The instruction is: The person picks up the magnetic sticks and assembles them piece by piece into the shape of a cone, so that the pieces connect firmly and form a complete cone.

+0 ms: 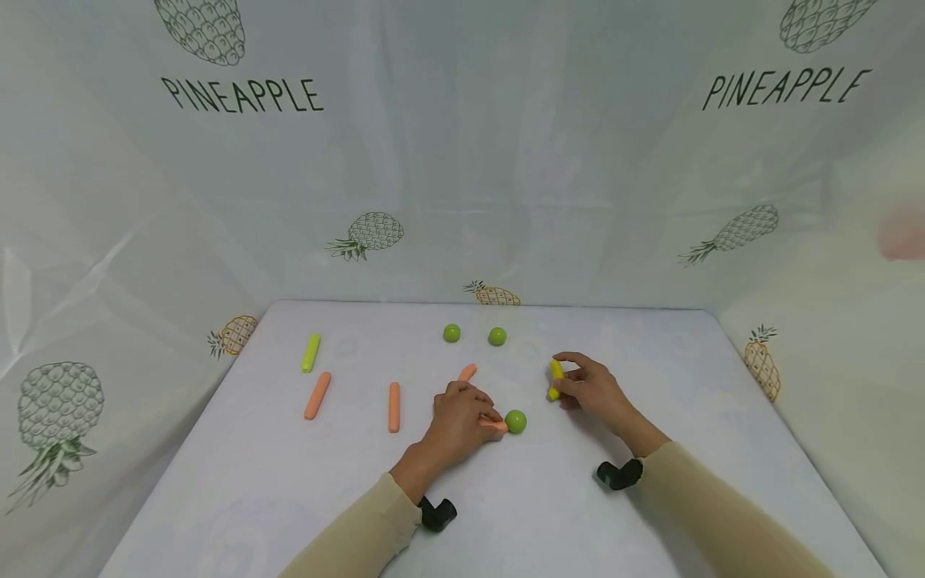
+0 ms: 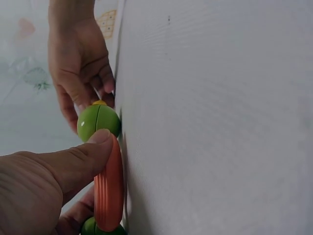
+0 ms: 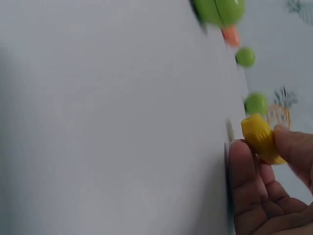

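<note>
My left hand (image 1: 462,421) pinches an orange ridged stick (image 2: 108,188) lying on the white table. One green ball (image 1: 516,421) sits at the stick's right end. At its near end in the left wrist view, a second green ball (image 2: 93,227) is partly hidden. Another orange stick (image 1: 468,372) pokes out beyond the left hand's fingers. To the right, my right hand (image 1: 594,391) holds a yellow stick (image 3: 261,139) between thumb and fingers; in the head view it stands tilted at the table surface.
Two more green balls (image 1: 451,333) lie toward the table's back edge. On the left are a yellow-green stick (image 1: 311,352) and two orange sticks (image 1: 393,407). A pineapple-printed sheet (image 1: 462,177) hangs behind and beside the white table (image 1: 238,482).
</note>
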Motion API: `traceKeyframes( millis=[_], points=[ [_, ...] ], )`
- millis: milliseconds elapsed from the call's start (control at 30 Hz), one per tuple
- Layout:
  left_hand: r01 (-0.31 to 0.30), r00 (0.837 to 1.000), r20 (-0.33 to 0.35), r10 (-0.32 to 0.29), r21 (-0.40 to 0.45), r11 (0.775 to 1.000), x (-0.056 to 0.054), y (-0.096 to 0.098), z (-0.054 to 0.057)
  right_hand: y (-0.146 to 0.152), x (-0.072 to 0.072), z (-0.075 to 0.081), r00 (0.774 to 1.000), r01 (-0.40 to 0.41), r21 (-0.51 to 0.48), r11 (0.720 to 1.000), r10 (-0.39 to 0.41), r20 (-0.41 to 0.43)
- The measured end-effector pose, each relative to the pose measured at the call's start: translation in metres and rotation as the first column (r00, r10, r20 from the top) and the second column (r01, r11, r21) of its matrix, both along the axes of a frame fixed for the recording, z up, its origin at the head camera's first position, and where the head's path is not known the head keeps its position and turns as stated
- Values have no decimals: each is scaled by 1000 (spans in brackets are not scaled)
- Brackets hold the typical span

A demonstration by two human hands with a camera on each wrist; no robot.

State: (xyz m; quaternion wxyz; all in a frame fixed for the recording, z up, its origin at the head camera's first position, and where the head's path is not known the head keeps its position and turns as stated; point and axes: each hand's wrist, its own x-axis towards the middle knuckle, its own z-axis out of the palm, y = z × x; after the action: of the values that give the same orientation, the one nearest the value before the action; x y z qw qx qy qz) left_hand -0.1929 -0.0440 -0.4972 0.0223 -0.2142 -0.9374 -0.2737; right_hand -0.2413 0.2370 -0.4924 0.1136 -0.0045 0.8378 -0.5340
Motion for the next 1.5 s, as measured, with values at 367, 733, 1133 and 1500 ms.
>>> traceKeyframes(
  millis=[367,733,1133,1500],
  points=[
    [-18,1000,16,19,-40,999,0,3,1,-42,28,7,999,7,-44,999,-5,42],
    [-30,999,32,32,-34,999,4,8,3,-47,30,6,999,9,-33,999,-7,39],
    [-102,994,33,104,-63,993,15,23,7,-55,32,5,1000,-2,-1,1000,2,-26],
    [-109,994,18,110,-52,993,28,27,14,-63,31,2,991,78,182,980,-56,-125]
  ],
)
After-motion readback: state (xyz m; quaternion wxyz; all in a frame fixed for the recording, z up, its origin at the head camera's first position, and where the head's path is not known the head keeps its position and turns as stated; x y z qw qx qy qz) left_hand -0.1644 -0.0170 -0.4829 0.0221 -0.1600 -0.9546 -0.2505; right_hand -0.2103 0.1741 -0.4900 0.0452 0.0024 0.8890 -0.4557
